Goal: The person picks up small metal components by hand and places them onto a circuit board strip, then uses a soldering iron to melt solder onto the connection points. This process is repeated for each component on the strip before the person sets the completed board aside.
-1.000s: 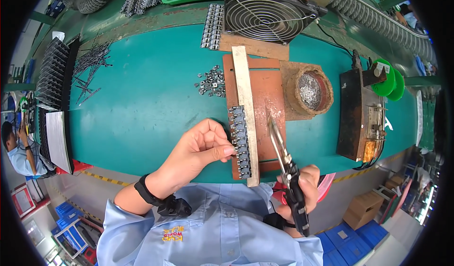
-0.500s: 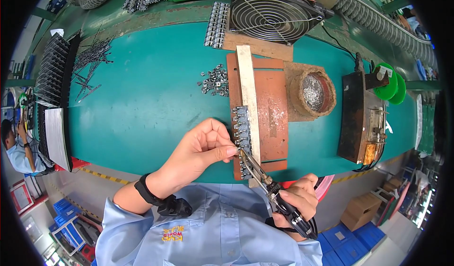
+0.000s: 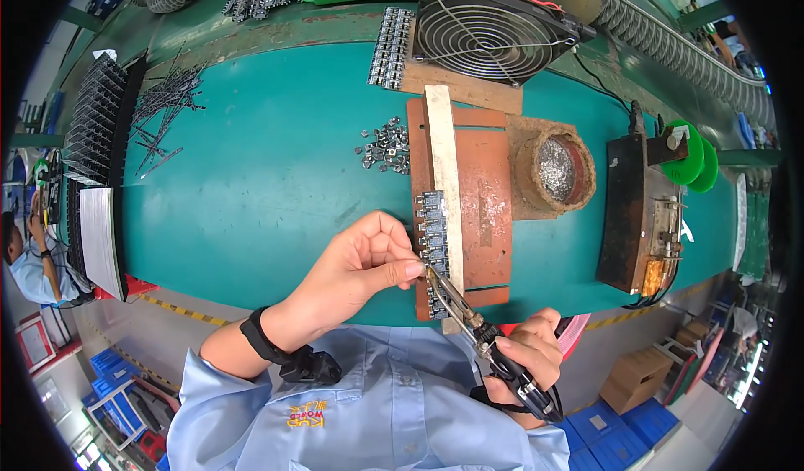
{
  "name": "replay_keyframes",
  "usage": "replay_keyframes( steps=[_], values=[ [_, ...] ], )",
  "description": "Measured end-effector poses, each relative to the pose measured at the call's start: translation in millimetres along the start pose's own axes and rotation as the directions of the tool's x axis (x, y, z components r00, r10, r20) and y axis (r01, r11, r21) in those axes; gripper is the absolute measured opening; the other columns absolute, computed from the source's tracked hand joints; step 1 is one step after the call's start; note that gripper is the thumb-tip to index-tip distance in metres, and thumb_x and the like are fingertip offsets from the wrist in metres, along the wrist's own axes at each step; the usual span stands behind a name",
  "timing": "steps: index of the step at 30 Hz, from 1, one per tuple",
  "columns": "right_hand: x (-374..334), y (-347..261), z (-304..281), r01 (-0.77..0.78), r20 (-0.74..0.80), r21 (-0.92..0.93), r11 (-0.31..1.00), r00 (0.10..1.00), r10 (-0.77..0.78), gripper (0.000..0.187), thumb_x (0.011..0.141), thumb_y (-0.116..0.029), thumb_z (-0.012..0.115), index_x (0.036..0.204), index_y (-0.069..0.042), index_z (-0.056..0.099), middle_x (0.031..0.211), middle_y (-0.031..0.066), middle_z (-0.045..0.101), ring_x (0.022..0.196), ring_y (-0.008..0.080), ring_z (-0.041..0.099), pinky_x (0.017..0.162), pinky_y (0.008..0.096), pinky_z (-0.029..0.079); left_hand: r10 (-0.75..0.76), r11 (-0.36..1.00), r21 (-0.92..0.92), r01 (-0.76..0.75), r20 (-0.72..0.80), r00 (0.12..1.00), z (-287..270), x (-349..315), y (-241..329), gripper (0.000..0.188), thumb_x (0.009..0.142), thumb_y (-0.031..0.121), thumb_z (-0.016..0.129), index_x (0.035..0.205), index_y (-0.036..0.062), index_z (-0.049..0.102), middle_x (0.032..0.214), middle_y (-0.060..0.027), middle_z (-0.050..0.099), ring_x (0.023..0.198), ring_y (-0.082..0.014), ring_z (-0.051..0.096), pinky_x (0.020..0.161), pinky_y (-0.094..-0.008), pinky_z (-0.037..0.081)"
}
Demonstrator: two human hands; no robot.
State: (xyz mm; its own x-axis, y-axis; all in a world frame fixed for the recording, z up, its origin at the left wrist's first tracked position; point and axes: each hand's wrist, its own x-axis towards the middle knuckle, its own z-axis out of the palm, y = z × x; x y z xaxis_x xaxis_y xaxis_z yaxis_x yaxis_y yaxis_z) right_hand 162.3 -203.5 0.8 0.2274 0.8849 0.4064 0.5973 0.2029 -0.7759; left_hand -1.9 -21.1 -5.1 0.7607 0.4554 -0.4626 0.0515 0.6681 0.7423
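My right hand (image 3: 529,355) grips a soldering iron (image 3: 502,358) with a thin feed tube beside its shaft. Its tip meets a strip of small circuit boards (image 3: 432,228) near the strip's lower part. Right by the tip, my left hand (image 3: 368,257) is closed in a pinch, thumb against forefinger, touching the strip's left edge. Whatever lies between those fingertips is too small to make out. The strip rests on a reddish-brown plate (image 3: 484,195), along a pale straight bar (image 3: 441,136). Beyond my left hand lies a heap of small metal parts (image 3: 385,146).
A round pot of metal bits (image 3: 555,172) stands right of the plate. Farther right is a dark box with a green solder spool (image 3: 685,157). A fan (image 3: 494,36) stands at the back. Thin dark strips (image 3: 163,107) and a black rack (image 3: 100,119) occupy the left.
The whole view has shifted slightly, moving the bench a little right and down. Both hands and the iron keep their place at the strip.
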Motion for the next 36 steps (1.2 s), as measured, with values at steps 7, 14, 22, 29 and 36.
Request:
replay_keyframes(
  steps=[7,14,22,29,36],
  values=[
    [-0.1,-1.2,-2.8,-0.017,-0.006,0.036,0.999,1.000,0.017,0.037,0.066,-0.030,0.069,0.090,-0.003,0.062,0.060,0.0034,0.058,0.058,0.0180,0.048,0.064,0.0332,0.031,-0.003,1.000,0.009,0.003,-0.007,1.000,0.3,0.1,0.6,0.015,0.082,-0.001,0.056,0.090,0.0052,0.044,0.080,-0.0026,0.057,0.072,-0.0078,0.053,0.067,-0.0217,0.044],
    [-0.5,-3.0,-4.2,-0.038,-0.001,0.060,0.997,0.999,0.038,0.035,0.065,-0.027,0.070,0.089,-0.003,0.063,0.062,0.0021,0.060,0.060,0.0175,0.049,0.065,0.0326,0.032,-0.002,1.000,0.009,0.002,-0.011,1.000,-0.2,-0.3,-1.3,0.016,0.081,-0.001,0.057,0.089,0.0054,0.044,0.080,-0.0023,0.057,0.073,-0.0078,0.054,0.067,-0.0216,0.044],
    [0.4,-2.7,-2.9,-0.019,-0.009,0.068,0.997,1.000,0.020,0.035,0.065,-0.027,0.070,0.089,-0.002,0.063,0.062,0.0024,0.060,0.059,0.0176,0.049,0.065,0.0328,0.032,-0.002,1.000,0.011,0.003,-0.031,1.000,3.2,-1.2,1.4,0.015,0.081,0.001,0.058,0.087,0.0068,0.045,0.077,-0.0019,0.057,0.072,-0.0086,0.055,0.067,-0.0212,0.044],
    [-9.5,9.7,0.2,0.025,-0.134,0.090,0.996,0.991,-0.013,0.040,0.067,-0.028,0.069,0.096,-0.001,0.060,0.063,0.0058,0.057,0.062,0.0170,0.050,0.064,0.0329,0.033,0.017,1.000,0.020,-0.017,-0.029,0.999,2.7,0.1,0.9,0.015,0.081,0.000,0.057,0.087,0.0067,0.045,0.077,-0.0029,0.058,0.072,-0.0099,0.056,0.068,-0.0218,0.044],
    [-7.8,20.8,4.6,-0.424,-0.394,-0.083,0.902,0.845,0.361,0.047,0.078,-0.015,0.060,0.120,-0.002,0.043,0.110,0.0106,0.049,0.090,0.0170,0.052,0.084,0.0269,0.040,0.046,0.998,0.039,-0.045,-0.018,0.999,4.0,-2.2,-2.2,0.015,0.081,0.000,0.057,0.088,0.0063,0.045,0.078,-0.0034,0.058,0.072,-0.0108,0.056,0.069,-0.0230,0.045]
  ],
)
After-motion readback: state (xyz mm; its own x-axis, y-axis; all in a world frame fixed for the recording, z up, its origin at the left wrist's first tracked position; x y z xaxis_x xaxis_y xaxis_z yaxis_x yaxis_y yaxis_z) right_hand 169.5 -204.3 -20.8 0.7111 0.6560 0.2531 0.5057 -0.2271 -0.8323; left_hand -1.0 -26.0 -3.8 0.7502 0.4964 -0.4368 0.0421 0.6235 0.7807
